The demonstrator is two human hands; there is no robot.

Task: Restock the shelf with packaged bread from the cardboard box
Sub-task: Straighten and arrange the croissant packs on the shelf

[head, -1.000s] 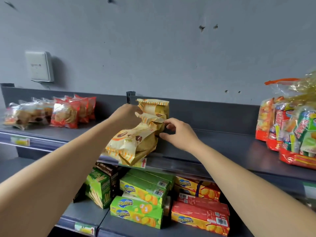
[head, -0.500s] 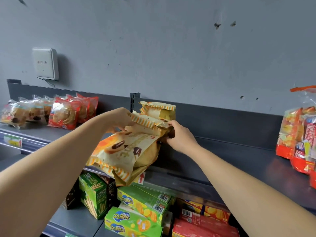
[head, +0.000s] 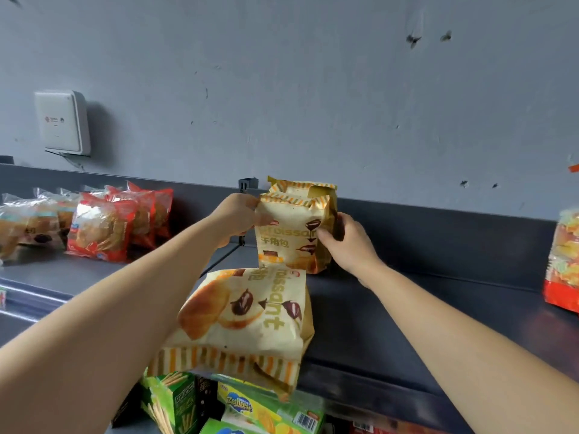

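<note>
Three cream-and-gold croissant bags are on the dark grey top shelf (head: 391, 308). One bag (head: 289, 236) stands upright in the middle; my left hand (head: 238, 216) pinches its top left corner and my right hand (head: 347, 242) grips its right side. Another bag (head: 313, 186) stands right behind it against the shelf back. The third bag (head: 244, 321) lies flat in front, overhanging the shelf's front edge beside my left forearm. The cardboard box is out of view.
Red and clear bread packs (head: 103, 227) stand at the shelf's left. Orange-red packs (head: 562, 264) sit at the far right edge. Green and yellow biscuit boxes (head: 238, 408) fill the lower shelf. A white box (head: 62, 122) hangs on the grey wall.
The middle bag has been raised from a tilted position to upright in front of the rear bag. The front bag now lies flat on the shelf edge. The view moved closer.
</note>
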